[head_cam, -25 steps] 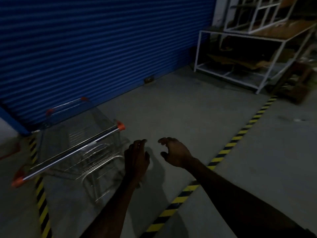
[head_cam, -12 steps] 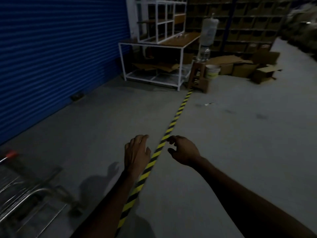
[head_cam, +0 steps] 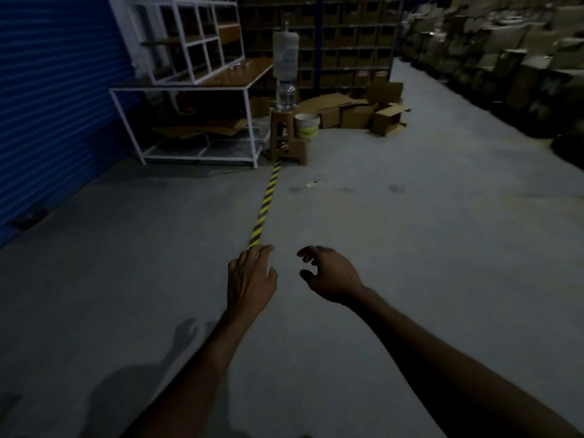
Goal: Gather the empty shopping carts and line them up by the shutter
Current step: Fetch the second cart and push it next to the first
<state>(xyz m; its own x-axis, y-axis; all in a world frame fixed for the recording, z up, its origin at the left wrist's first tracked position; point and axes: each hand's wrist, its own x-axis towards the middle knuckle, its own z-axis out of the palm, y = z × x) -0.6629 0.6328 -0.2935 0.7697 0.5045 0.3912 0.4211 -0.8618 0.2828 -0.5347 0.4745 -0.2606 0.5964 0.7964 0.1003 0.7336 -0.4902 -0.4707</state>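
Head view is looking down on both arms reaching forward over the concrete floor (head_cam: pixel 410 248). The left hand (head_cam: pixel 251 279) is hanging with fingers loosely extended, holding nothing and covering the near end of the yellow-and-black tape (head_cam: pixel 267 197). The right hand (head_cam: pixel 331 276) is hovering just beside it, fingers loosely curled and empty. The blue shutter (head_cam: pixel 53 121) is running along the left side, cut off by the frame. Farther off, a white-framed tabletop (head_cam: pixel 189 86), a water jug (head_cam: pixel 286 55), a bucket (head_cam: pixel 307 125) and cardboard boxes (head_cam: pixel 357 113) are sitting in gloom; the shelves (head_cam: pixel 505 58) at right are blurring into darkness.
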